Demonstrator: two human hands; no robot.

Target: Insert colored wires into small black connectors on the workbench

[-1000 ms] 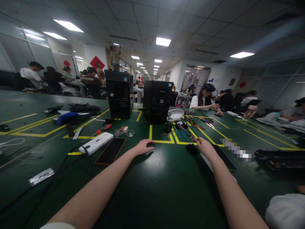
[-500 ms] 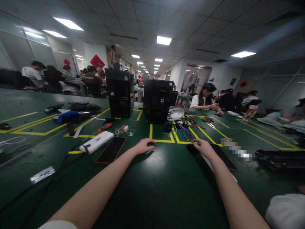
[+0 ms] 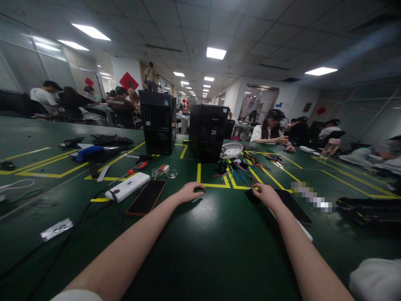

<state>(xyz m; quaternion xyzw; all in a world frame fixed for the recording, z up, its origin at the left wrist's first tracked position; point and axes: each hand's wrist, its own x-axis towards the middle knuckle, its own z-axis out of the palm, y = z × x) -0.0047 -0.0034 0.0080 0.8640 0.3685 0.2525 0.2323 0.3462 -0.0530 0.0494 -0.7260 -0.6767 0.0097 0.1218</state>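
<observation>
The left hand [image 3: 189, 192] lies palm down on the green table [image 3: 206, 251] with its fingers loosely curled. The tips sit at a small dark spot on the surface, and I cannot tell whether it holds anything there. The right hand [image 3: 265, 195] rests with its fingers over a small black part [image 3: 251, 195] just this side of the yellow tape line [image 3: 213, 185]. The grip is hidden, so I cannot tell how far it closes. Just beyond it spreads a tangle of coloured wires [image 3: 238, 172], then a white basket [image 3: 231, 149]. Further back a black computer case [image 3: 207, 132] stands upright beside a second case [image 3: 157, 122] — a wall across the reach ahead. Left of the left hand lie a phone [image 3: 145, 197], a white power bank [image 3: 127, 187], glasses [image 3: 163, 172] and a red screwdriver [image 3: 137, 167]. A dark flat slab [image 3: 293, 205] lies close on the right hand's outer side. Open green surface runs between the forearms toward the near edge — other people sit well apart.
</observation>
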